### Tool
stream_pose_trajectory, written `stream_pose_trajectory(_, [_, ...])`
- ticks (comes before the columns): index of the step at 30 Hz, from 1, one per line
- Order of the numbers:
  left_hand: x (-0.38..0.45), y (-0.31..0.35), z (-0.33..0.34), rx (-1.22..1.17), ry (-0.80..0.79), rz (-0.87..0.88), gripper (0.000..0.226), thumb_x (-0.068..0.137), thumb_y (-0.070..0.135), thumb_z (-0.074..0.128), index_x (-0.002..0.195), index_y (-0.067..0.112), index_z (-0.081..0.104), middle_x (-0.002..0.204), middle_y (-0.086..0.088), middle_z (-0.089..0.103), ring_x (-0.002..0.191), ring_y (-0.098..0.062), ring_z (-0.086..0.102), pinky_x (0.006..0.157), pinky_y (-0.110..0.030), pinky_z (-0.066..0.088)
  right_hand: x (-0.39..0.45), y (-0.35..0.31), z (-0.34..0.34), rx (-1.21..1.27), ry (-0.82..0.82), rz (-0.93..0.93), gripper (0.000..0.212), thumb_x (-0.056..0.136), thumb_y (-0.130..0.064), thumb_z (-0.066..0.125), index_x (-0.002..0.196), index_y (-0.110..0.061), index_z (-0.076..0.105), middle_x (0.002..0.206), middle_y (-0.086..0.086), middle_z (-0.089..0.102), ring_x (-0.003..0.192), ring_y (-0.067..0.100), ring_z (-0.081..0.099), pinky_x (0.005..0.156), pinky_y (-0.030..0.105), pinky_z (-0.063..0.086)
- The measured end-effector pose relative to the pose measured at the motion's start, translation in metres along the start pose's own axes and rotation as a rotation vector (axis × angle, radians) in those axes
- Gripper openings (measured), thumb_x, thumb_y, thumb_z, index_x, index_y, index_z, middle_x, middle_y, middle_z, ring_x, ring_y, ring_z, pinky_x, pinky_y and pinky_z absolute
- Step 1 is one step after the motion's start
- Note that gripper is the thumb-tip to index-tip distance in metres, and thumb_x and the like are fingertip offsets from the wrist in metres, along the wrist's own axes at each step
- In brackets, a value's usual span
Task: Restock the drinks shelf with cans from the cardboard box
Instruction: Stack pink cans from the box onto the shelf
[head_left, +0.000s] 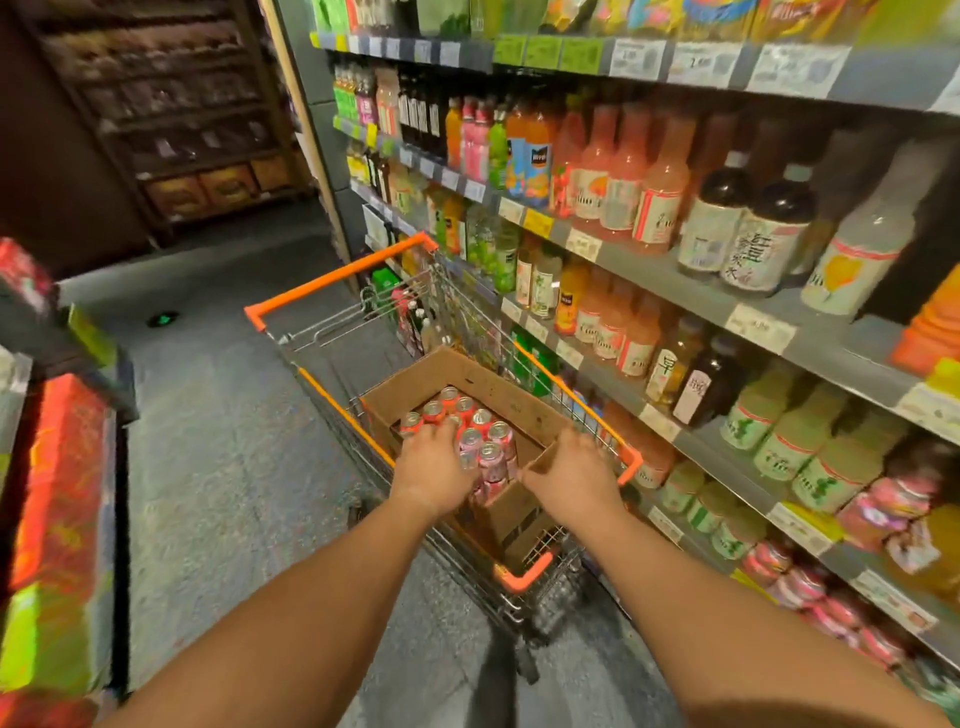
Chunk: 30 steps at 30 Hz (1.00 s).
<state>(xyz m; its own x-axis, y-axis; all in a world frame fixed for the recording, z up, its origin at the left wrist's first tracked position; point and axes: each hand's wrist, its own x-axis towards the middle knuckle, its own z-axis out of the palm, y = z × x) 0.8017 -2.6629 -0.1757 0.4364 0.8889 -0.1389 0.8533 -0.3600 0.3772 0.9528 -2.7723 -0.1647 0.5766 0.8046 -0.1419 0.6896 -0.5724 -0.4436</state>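
Open brown cardboard box (483, 387), matte, flaps up, is seated in a wire-mesh steel cart (415, 322) with orange plastic rims. Cans (480, 434) are packed upright inside the box, at its near end: slim cylinders, red and pink bodies, silver tops with pull tabs. Left hand (434, 462) is laid over the near cans, fingers spread and slightly bent; a grip cannot be told. Right hand (576, 478) is rested on the box's near right flap, fingers relaxed. Grey shelf (810, 332) stands at right, loaded with glossy plastic bottles (660, 202); pink cans lie on the lowest tier.
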Motion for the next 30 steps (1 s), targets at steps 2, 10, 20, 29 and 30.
stream_pose_trajectory(2, [0.009,0.005,0.008,-0.01,-0.015,-0.042,0.082,0.079,0.057,0.07,0.147,0.021,0.042,0.145,-0.009,0.049,0.133,-0.034,0.046,0.112,-0.044,0.038,0.019,0.012,0.005,-0.003,-0.036,-0.02,0.078,0.082,-0.066,0.06,0.135,-0.011,0.043,0.135,0.012,0.049,0.123,0.032,0.048,0.101,0.042,0.045])
stream_pose_trajectory(10, [0.051,-0.001,0.04,0.054,-0.105,-0.182,0.089,0.084,0.052,0.073,0.156,0.019,0.032,0.153,-0.011,0.042,0.137,-0.035,0.042,0.116,-0.042,0.035,0.087,0.025,0.031,-0.015,-0.156,-0.093,0.072,0.084,-0.05,0.067,0.137,-0.009,0.041,0.134,0.01,0.048,0.123,0.029,0.047,0.104,0.04,0.042])
stream_pose_trajectory(20, [0.147,-0.026,0.071,-0.049,-0.225,-0.253,0.066,0.084,0.038,0.076,0.135,0.009,0.046,0.136,-0.014,0.048,0.13,-0.036,0.045,0.107,-0.042,0.042,0.175,0.001,0.09,-0.071,-0.277,-0.054,0.066,0.083,-0.051,0.066,0.132,-0.014,0.041,0.125,0.003,0.048,0.12,0.022,0.049,0.104,0.037,0.043])
stream_pose_trajectory(29, [0.226,-0.049,0.136,0.004,-0.368,-0.317,0.062,0.088,0.029,0.064,0.141,0.008,0.041,0.139,-0.017,0.046,0.129,-0.037,0.046,0.11,-0.042,0.041,0.26,0.002,0.147,-0.336,-0.378,-0.169,0.041,0.09,-0.033,0.063,0.124,-0.011,0.054,0.12,0.006,0.062,0.11,0.024,0.062,0.09,0.035,0.052])
stream_pose_trajectory(30, [0.235,-0.052,0.146,0.03,-0.377,-0.326,0.063,0.088,0.031,0.065,0.141,0.007,0.041,0.138,-0.017,0.046,0.129,-0.037,0.045,0.11,-0.042,0.04,0.271,0.005,0.157,-0.358,-0.398,-0.195,0.04,0.094,-0.029,0.057,0.129,-0.01,0.051,0.124,0.008,0.061,0.112,0.024,0.061,0.089,0.035,0.051])
